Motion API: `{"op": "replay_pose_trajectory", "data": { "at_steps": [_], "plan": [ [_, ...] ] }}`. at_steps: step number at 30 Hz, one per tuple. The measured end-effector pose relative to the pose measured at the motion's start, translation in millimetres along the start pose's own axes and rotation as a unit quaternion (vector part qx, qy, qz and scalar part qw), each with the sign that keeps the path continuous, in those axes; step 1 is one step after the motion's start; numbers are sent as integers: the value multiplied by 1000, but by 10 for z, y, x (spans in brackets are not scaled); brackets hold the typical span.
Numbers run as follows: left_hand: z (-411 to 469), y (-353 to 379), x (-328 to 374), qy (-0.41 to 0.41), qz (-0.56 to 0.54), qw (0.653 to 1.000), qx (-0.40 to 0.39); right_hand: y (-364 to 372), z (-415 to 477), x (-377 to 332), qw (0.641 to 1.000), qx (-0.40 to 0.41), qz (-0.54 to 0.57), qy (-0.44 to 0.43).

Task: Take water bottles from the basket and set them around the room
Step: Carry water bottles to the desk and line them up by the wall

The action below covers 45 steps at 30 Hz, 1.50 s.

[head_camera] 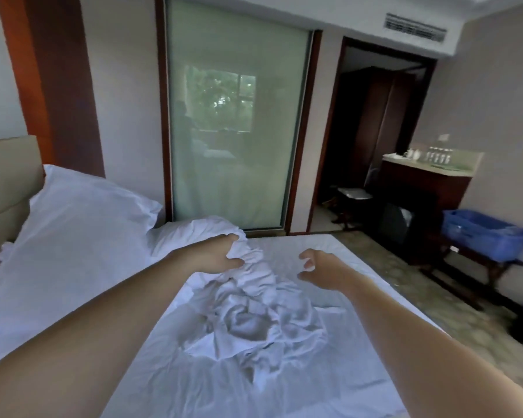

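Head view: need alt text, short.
Both bare arms reach over a bed: the left hand grips a crumpled white sheet, the right hand hovers beside it, fingers half curled, holding nothing. A blue basket sits on a dark bench by the right wall; what look like bottles stand on a counter beyond it.

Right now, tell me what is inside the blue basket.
The blue basket shows only a pale glint at its left end, too blurred to name. Its near wall covers the rest of the inside.
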<state>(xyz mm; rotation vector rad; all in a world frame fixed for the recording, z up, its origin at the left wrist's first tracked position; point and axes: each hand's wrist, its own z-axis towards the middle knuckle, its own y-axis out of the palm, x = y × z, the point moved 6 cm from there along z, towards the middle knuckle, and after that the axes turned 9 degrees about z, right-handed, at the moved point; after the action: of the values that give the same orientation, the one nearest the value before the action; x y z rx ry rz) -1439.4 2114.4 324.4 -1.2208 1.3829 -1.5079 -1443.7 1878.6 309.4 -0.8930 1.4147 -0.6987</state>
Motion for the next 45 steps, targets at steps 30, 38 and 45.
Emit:
{"op": "replay_pose_trajectory", "data": {
  "at_steps": [30,38,45],
  "plan": [
    [1922,949,5677,368,34,925,-90,-2564,-1909,4564,938,207,72,269],
    [2774,943,6590,430,54,897,-81,-3127,-1567,5325,914,260,74,302],
    [3564,907,7610,496,75,862,-70,-3706,-1380,5949,883,316,52,342]
  ]
}}
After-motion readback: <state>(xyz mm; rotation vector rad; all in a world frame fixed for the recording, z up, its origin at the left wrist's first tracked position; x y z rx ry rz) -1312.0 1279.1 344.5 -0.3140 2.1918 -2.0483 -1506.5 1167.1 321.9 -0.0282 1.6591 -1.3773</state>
